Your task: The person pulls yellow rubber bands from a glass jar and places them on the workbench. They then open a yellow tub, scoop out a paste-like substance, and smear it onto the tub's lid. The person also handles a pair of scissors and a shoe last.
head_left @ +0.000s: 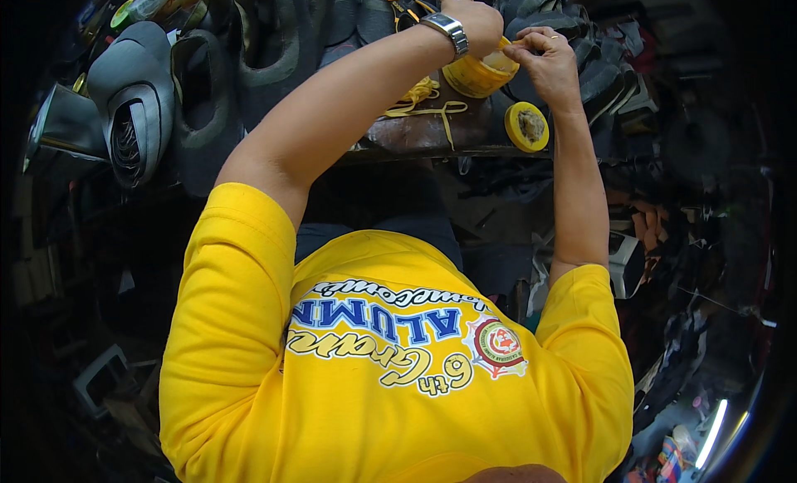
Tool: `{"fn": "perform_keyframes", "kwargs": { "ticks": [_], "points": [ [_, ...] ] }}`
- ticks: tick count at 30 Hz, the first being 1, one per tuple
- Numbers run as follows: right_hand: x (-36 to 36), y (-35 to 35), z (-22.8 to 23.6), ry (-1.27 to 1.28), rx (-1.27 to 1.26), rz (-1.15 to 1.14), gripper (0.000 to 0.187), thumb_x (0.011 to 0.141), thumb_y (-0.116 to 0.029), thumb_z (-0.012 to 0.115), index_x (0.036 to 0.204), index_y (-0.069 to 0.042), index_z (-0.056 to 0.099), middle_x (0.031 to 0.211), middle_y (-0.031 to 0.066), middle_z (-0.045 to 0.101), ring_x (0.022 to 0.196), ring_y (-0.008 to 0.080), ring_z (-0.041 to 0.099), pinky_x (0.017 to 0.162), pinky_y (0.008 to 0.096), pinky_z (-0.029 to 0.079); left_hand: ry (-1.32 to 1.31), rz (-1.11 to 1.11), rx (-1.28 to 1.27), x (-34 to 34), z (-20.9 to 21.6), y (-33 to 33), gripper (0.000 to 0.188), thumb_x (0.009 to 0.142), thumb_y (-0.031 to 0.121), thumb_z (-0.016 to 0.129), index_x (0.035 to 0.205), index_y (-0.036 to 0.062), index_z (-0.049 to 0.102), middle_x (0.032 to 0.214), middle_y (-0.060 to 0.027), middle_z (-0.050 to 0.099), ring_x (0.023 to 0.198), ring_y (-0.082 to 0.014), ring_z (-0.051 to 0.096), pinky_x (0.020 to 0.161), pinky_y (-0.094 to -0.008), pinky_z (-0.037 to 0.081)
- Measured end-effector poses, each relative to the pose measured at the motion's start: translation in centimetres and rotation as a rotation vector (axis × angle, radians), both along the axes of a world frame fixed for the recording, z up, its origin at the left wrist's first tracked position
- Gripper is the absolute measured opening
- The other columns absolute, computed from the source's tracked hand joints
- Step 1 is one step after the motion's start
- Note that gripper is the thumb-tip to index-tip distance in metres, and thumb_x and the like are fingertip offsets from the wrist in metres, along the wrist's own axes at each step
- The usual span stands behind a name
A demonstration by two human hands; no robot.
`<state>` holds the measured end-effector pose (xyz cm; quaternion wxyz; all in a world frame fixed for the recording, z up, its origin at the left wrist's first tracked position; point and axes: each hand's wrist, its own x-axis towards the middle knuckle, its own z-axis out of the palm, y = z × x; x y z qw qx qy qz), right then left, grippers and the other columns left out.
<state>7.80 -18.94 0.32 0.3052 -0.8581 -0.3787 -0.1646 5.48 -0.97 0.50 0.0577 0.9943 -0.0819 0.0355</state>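
Note:
My left hand, with a metal watch on its wrist, reaches over the far part of the bench beside a yellow tub. Most of its fingers are hidden behind the hand, so its grip does not show. At the tub's right rim, the thumb and fingers of my right hand pinch together on something small that I cannot make out. Pale material shows inside the tub. Its round yellow lid lies nearer to me, with brownish residue on it. Yellow cord trails loosely to the tub's left.
Scissors with orange and black handles lie left of my left hand. Dark shoe-shaped pieces crowd the bench's left side, with a grey shoe-shaped piece farther left. More dark pieces are piled at right. The bench's front edge runs below the lid.

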Motion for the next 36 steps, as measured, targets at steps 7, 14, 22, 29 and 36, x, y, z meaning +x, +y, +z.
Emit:
{"fn": "perform_keyframes", "kwargs": {
  "ticks": [7, 14, 22, 29, 36],
  "points": [
    [1.0, -0.4, 0.4, 0.194, -0.002, 0.021, 0.023, 0.091, -0.021, 0.074, 0.09, 0.001, 0.077, 0.096, 0.0096, 0.069, 0.1, 0.0201, 0.061, 0.086, 0.0333, 0.049, -0.064, 0.038, -0.013, 0.3, -1.1, 0.9, 0.037, 0.077, 0.033, 0.078, 0.107, 0.0117, 0.075, 0.115, -0.009, 0.07, 0.121, -0.0316, 0.057, 0.102, -0.0723, 0.029],
    [1.4, -0.6, -0.4, 0.248, 0.065, 0.036, 0.022, 0.095, -0.017, 0.069, 0.107, -0.001, 0.077, 0.112, 0.0103, 0.068, 0.107, 0.0202, 0.062, 0.094, 0.0299, 0.049, -0.113, 0.077, 0.019, 0.9, -2.5, -0.1, 0.054, 0.077, 0.043, 0.081, 0.121, 0.0148, 0.07, 0.12, -0.0062, 0.066, 0.125, -0.0327, 0.054, 0.111, -0.0631, 0.028],
    [1.2, -1.6, 0.6, 0.309, -0.021, 0.049, 0.023, 0.088, -0.016, 0.076, 0.106, -0.001, 0.077, 0.108, 0.009, 0.069, 0.104, 0.0193, 0.064, 0.093, 0.0291, 0.05, -0.19, 0.019, -0.194, -1.5, 0.2, 2.7, 0.038, 0.065, 0.042, 0.088, 0.09, 0.0162, 0.077, 0.105, -0.004, 0.069, 0.11, -0.0251, 0.058, 0.088, -0.0555, 0.036],
    [2.6, 1.4, -1.4, -0.217, -0.446, -0.04, 0.034, 0.087, -0.042, 0.074, 0.099, -0.011, 0.081, 0.108, 0.0085, 0.072, 0.107, 0.025, 0.063, 0.09, 0.0474, 0.047, -0.535, -0.121, -0.359, -2.9, -3.4, 3.5, 0.01, 0.078, 0.028, 0.074, 0.075, 0.0184, 0.076, 0.097, 0.0019, 0.067, 0.105, -0.0227, 0.055, 0.084, -0.0496, 0.033],
    [2.6, 2.3, 2.9, 0.2, -0.387, -0.016, 0.02, 0.089, -0.021, 0.075, 0.097, -0.003, 0.079, 0.09, 0.0087, 0.071, 0.088, 0.0197, 0.067, 0.083, 0.0325, 0.053, -0.52, -0.092, -0.384, -3.0, -4.3, 4.2, 0.007, 0.077, 0.024, 0.073, 0.075, 0.0182, 0.077, 0.098, 0.0014, 0.068, 0.104, -0.0233, 0.058, 0.088, -0.0515, 0.036]
  ]
}}
